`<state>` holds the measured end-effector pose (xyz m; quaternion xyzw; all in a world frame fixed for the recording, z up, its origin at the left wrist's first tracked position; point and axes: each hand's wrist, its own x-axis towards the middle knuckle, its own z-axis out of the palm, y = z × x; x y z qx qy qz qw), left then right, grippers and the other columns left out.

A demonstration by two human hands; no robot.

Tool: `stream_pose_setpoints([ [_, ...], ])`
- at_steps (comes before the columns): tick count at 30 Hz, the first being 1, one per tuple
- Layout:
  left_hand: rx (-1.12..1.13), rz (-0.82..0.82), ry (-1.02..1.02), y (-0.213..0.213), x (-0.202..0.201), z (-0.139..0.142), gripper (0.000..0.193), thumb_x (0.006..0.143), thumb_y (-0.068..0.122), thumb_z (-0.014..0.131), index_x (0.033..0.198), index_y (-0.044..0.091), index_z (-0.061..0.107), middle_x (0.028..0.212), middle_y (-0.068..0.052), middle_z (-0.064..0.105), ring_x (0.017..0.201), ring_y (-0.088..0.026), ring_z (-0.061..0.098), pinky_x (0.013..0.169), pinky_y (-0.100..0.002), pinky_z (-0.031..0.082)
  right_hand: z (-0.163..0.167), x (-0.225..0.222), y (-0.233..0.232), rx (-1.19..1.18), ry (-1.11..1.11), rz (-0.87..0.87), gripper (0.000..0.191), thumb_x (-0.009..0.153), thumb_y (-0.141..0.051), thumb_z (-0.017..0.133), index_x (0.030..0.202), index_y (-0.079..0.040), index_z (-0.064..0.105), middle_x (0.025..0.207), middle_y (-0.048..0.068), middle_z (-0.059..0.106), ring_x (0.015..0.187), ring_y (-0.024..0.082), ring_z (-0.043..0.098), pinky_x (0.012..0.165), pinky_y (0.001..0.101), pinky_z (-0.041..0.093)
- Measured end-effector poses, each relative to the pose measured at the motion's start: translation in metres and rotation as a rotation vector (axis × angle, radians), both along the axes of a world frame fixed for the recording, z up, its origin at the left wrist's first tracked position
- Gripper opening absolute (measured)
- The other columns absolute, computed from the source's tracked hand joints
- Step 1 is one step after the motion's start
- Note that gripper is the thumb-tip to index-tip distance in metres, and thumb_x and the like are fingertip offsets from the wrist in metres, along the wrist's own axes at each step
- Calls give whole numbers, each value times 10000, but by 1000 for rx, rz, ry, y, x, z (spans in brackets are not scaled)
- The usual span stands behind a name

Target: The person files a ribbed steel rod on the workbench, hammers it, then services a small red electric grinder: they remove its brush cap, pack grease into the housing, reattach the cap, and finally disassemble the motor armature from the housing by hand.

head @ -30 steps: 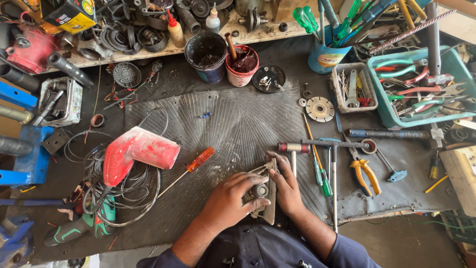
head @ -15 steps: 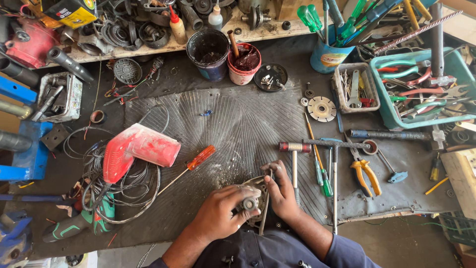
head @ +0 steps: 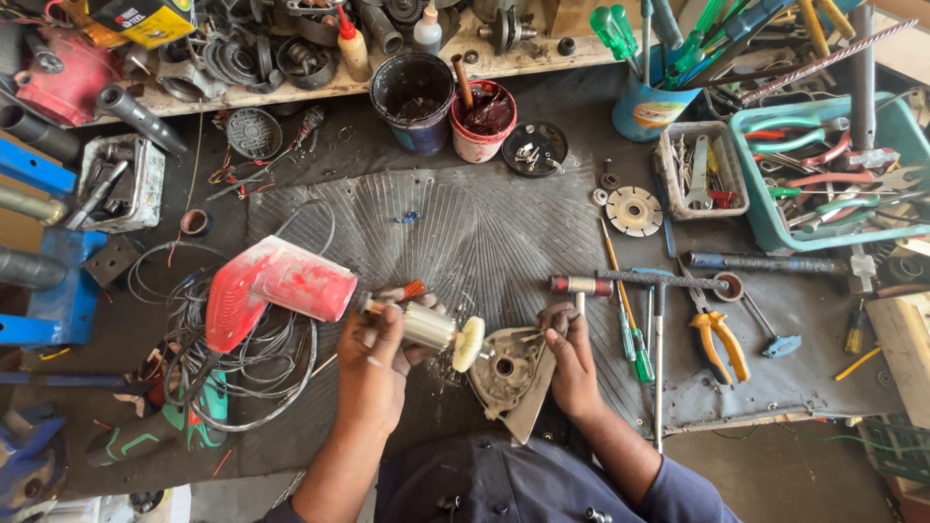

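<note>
My left hand [head: 376, 360] grips a motor armature [head: 431, 330], a metal cylinder with a pale fan disc at its right end, held level over the mat. The grey metal housing cover [head: 509, 373] with a round hole stands just right of the fan disc. My right hand [head: 572, 351] holds that cover at its upper right edge. The armature and cover are a little apart. An orange-handled screwdriver [head: 412, 290] peeks out behind my left hand.
A red power-tool body [head: 276, 286] with coiled wires lies left of my left hand. Hammer [head: 639, 282], screwdrivers [head: 632, 339] and yellow-handled pliers [head: 719, 339] lie to the right. Paint tubs [head: 415, 97], a blue cup of tools [head: 644, 102] and a teal tray [head: 833, 174] line the back.
Both hands were together on the cover. Now my left hand has moved left, drawing the armature out of the cover, which my right hand keeps holding.
</note>
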<state>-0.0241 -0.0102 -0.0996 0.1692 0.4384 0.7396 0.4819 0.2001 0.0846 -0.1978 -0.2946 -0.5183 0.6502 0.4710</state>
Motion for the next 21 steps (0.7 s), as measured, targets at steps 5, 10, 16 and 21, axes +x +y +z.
stream_pose_setpoints([
  [5,-46,15,-312,-9,-1,-17,273,1017,291,569,1202,91,592,1170,-188,715,1053,-309,733,709,-358,627,12,4,22,68,-25,-31,218,949,8,456,1158,-44,487,1132,101,537,1074,195,506,1034,344,410],
  [10,-37,25,-413,-19,6,-31,258,1035,318,546,1190,117,591,1182,-193,718,1042,-288,728,686,-326,622,51,8,36,456,-105,-156,282,922,83,564,1171,-38,509,1159,96,547,1147,213,561,1059,360,454],
  [16,-59,55,-308,-21,17,-33,232,1031,298,519,1178,122,547,1219,-203,700,1071,-307,717,722,-374,633,104,10,-5,757,-388,68,469,732,-72,833,1145,-30,616,1104,105,657,1037,247,667,904,369,533],
  [21,10,60,-258,-27,30,-34,242,1026,251,509,1229,119,500,1266,-232,658,1137,-342,689,810,-414,641,109,-8,-33,684,-510,116,502,697,-129,897,1135,-40,669,1093,135,674,1046,285,696,883,363,563],
])
